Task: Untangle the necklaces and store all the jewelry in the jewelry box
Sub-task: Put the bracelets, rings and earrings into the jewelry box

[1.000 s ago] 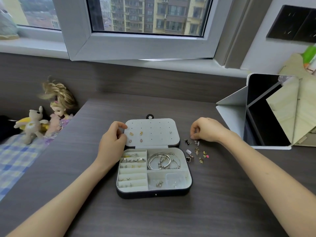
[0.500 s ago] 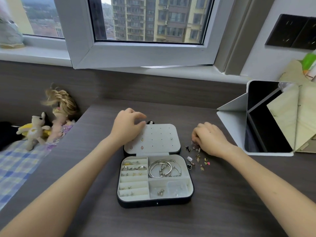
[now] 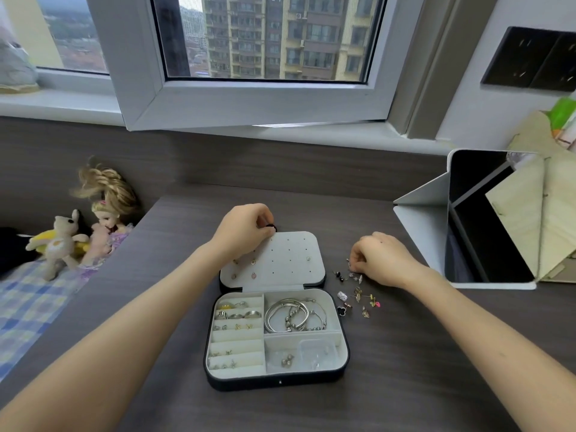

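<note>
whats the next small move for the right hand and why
Probably lift the right hand with the earring it seems to pinch and carry it to a free hole in the lid, which the left hand holds.

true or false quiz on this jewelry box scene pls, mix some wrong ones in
1. The jewelry box is open. True.
2. The bangles lie on the table. False: they sit in the box's upper right compartment.
3. The right hand is at the loose earrings beside the box. True.
4. The left hand rests in the ring slots. False: it grips the lid at its far left corner.
5. The doll sits right of the box. False: left.
</note>
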A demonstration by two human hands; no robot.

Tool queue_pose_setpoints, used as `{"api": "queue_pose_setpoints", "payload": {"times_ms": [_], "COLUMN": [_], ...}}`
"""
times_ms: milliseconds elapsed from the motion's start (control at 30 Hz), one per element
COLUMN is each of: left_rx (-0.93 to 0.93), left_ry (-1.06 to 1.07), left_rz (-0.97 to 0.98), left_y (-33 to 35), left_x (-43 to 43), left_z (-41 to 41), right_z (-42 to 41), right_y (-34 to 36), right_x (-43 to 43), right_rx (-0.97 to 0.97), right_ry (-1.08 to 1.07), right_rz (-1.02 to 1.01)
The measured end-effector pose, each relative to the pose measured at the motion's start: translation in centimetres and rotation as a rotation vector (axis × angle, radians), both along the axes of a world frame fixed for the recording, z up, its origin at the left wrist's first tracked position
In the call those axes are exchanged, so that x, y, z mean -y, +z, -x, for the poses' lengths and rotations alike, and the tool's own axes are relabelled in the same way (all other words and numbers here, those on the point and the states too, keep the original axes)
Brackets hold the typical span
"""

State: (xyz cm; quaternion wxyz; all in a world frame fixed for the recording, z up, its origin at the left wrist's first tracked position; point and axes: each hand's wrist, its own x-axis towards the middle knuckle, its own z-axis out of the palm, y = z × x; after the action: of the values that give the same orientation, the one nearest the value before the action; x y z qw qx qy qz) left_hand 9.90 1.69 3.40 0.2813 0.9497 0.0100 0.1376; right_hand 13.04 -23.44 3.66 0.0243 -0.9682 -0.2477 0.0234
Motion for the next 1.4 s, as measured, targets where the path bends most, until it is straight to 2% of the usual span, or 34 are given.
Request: {"api": "queue_pose_setpoints", "payload": {"times_ms": [167, 267, 367, 533, 633, 767, 933, 1167, 1400], "left_rx": [0.052, 0.062, 0.032, -0.098, -0.114, -0.061, -0.011, -0.113, -0.121], "left_ry": [-0.015, -0.033, -0.033, -0.026, -0.052, -0.072, -0.123, -0.151, -0.175], "left_rz": [-0.090, -0.174, -0.213, -0.196, -0.173, -0.007, 0.056, 0.123, 0.134], "left_y": [-0.4, -0.6, -0.4, 0.4, 1.3, 3.0, 5.4, 6.9, 7.5], "left_x": [0.2, 0.2, 0.3, 0.5, 0.7, 0.6, 0.1, -0.6, -0.2], "left_z": [-0.3, -0.4, -0.3, -0.4, 0.0, 0.9, 2.3, 3.5, 4.2], "right_z": [1.0, 1.3, 1.5, 3.0, 4.3, 4.6, 4.3, 5.3, 6.7], "right_y": [-1.0, -0.9, 0.2, 2.3, 3.3, 3.7, 3.9, 5.4, 7.2], "right_x": [-0.3, -0.1, 0.2, -0.8, -2.4, -5.3, -8.8, -10.8, -11.3], "right_rx": [0.210, 0.277, 0.269, 0.135, 0.028, -0.115, -0.077, -0.001, 0.035], "right_ry": [0.096, 0.072, 0.045, 0.079, 0.107, 0.064, -0.017, -0.038, -0.056], "right_rz": [0.224, 0.206, -0.048, -0.466, -0.703, -0.836, -0.819, -0.690, -0.535]}}
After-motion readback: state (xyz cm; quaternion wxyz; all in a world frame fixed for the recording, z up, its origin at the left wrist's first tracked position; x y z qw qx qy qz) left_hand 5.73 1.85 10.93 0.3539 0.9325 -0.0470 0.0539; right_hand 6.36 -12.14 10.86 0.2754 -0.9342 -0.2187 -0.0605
